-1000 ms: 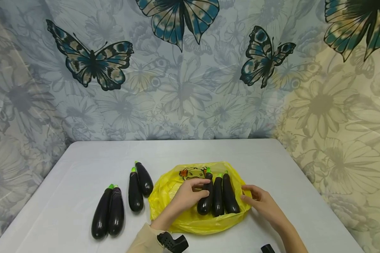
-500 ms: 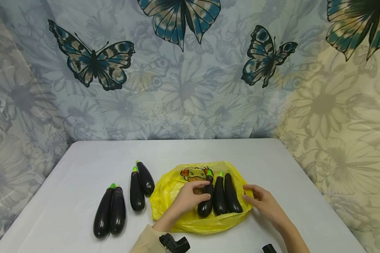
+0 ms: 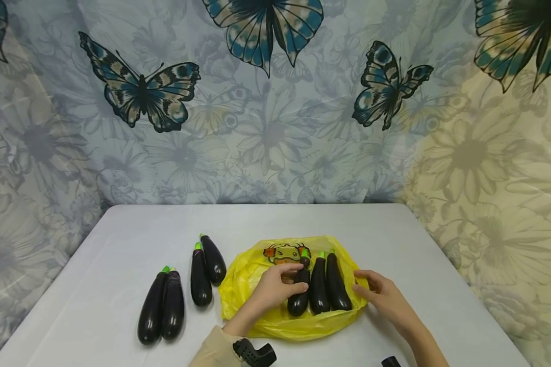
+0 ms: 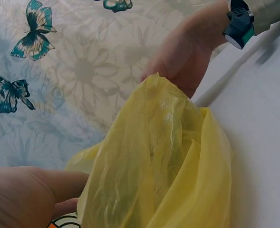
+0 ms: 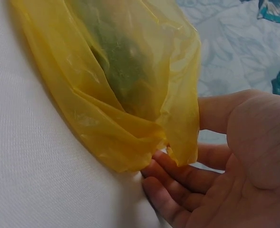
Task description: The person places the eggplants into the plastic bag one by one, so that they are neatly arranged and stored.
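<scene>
A yellow plastic bag [image 3: 245, 285] lies on the table with its mouth spread. Three dark eggplants rest side by side on it: a left one [image 3: 298, 303], a middle one [image 3: 319, 290] and a right one [image 3: 338, 288]. My left hand [image 3: 273, 285] reaches over the bag and holds the left eggplant, with thumb and fingers against its side. With my right hand [image 3: 385, 298] I pinch the bag's right edge; in the right wrist view that hand [image 5: 244, 152] has the thin plastic between thumb and fingers. From the left wrist view, the bag hides the left hand's fingertips.
Left of the bag, several more eggplants lie in two pairs, a nearer pair with one eggplant [image 3: 152, 308] and a farther pair with another [image 3: 201, 278]. The white table [image 3: 87, 306] ends at a wall cloth [image 3: 266, 148] printed with butterflies.
The head view has shifted slightly, so everything sits a little differently in the picture. Both hands keep nearly the same places on the eggplant and the bag.
</scene>
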A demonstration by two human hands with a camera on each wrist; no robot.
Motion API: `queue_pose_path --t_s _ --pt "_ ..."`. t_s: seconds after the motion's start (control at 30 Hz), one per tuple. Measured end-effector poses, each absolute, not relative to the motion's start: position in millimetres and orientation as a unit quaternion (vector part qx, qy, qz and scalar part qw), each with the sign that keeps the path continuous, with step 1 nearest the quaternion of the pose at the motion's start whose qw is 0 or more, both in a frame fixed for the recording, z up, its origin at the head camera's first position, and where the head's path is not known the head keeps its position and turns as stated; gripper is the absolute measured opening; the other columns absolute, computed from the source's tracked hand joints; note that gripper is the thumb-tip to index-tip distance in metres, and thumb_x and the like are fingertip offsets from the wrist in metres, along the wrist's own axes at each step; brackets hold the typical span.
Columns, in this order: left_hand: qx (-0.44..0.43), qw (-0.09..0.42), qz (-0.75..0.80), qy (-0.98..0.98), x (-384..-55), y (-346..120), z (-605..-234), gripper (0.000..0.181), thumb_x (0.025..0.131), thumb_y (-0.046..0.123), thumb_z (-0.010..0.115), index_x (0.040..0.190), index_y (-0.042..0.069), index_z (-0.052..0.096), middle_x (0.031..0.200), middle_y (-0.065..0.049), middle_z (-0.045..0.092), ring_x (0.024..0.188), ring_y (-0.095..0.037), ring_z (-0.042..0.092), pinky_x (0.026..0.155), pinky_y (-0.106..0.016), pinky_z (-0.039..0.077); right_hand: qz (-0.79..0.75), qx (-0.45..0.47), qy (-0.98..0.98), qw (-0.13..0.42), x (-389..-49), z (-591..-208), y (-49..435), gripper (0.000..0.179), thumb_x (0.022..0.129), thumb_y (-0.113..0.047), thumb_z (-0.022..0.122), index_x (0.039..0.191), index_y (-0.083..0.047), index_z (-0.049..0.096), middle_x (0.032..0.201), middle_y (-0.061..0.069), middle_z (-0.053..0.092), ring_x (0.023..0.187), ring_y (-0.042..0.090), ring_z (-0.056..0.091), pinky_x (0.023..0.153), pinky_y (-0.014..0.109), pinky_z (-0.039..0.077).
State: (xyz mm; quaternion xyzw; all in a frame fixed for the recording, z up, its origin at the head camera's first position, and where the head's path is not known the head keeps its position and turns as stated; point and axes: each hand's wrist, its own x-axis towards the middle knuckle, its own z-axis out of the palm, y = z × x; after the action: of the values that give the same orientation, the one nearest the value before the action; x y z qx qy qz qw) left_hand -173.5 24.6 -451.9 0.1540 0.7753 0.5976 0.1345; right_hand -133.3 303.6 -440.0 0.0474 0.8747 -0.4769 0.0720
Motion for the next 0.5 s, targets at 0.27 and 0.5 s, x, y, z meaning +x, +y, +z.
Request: queue_pose_path --t_s 0.27,0.5 --pt "0.147 0.137 0.598 0.776 -174.3 23.8 -452.2 0.046 0.085 0.023 0.080 0.129 0.015 0.067 0.121 -0.008 0.064 0.101 -0.027 0.064 0.078 -0.041 0.056 -0.475 0.056 0.875 0.074 -134.3 -441.6 303.7 0.058 0.094 -0.034 0.068 0.137 0.001 0.053 0.139 0.023 0.050 0.126 0.039 0.047 0.098 0.054 0.043" --pt "0.148 0.137 0.590 0.782 -177.0 24.2 -454.0 0.047 0.085 0.026 0.080 0.129 0.016 0.067 0.117 -0.006 0.065 0.099 -0.024 0.064 0.077 -0.040 0.056 -0.479 0.055 0.873 0.074 -134.9 -443.2 304.2 0.058 0.095 -0.033 0.067 0.138 0.002 0.052 0.142 0.025 0.046 0.129 0.041 0.044 0.100 0.054 0.041"
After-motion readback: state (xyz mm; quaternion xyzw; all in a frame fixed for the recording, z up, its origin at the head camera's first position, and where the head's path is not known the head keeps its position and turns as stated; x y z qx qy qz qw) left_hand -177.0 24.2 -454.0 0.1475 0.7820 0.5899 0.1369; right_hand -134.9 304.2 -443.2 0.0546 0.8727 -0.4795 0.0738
